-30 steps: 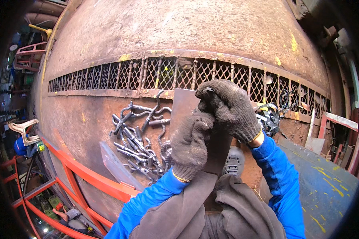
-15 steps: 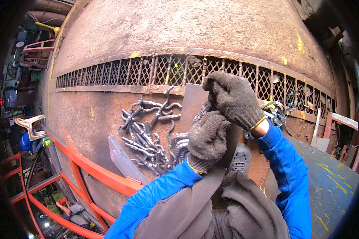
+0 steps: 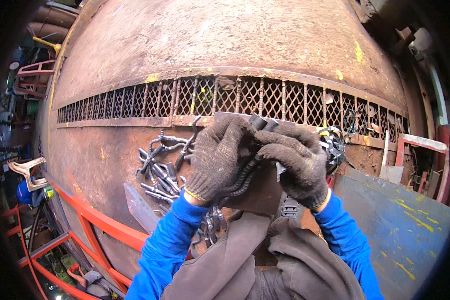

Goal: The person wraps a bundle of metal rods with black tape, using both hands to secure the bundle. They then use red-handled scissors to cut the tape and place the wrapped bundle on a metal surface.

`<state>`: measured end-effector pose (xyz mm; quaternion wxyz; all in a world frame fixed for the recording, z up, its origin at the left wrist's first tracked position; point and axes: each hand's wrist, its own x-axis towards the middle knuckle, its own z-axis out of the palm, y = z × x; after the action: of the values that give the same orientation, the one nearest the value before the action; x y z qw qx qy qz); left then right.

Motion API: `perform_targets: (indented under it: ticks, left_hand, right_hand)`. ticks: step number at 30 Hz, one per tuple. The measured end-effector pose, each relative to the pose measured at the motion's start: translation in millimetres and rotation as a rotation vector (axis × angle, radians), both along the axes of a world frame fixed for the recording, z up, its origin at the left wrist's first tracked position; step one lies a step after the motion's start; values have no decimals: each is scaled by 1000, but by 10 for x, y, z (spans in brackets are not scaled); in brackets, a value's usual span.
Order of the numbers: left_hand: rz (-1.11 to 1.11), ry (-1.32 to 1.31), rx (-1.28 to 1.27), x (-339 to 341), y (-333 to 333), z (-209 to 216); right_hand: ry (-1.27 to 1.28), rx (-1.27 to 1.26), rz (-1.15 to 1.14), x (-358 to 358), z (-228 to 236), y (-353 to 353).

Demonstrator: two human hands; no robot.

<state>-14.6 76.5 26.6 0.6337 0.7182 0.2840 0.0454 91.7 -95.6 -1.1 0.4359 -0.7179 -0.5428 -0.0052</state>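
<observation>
Rusty brown floor (image 3: 95,155), long mesh grate (image 3: 173,100), orange-red railing (image 3: 105,218), yellow-streaked grey plate (image 3: 385,225) at right

Knitted gloves (image 3: 212,160), grey-brown with yellow cuffs (image 3: 195,194), sleeves (image 3: 167,237) bright blue, ribbed rods (image 3: 243,181) apparently dark grey, floor (image 3: 95,150) rust-brown, grating (image 3: 203,96) diamond-patterned

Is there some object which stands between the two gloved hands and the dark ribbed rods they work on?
Nothing visible stands there except the knitted gloves. The left hand and right hand are both at the ribbed rods; the exact contact is partly hidden.
</observation>
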Motion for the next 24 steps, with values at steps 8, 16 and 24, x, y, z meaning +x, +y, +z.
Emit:
perform_targets:
  ticks: [8, 16, 24]
  left_hand:
    - [-166, -51, -20, -17, 307, -49]
    - [-119, -50, -67, -41, 148, -106]
    - [-257, -85, 108, -145, 182, -338]
  right_hand:
    - [1036, 200, -27, -284, -60, 107]
    - [1328, 468, -232, -507, -235, 205]
    - [1015, 423, -167, -467, -453, 187]
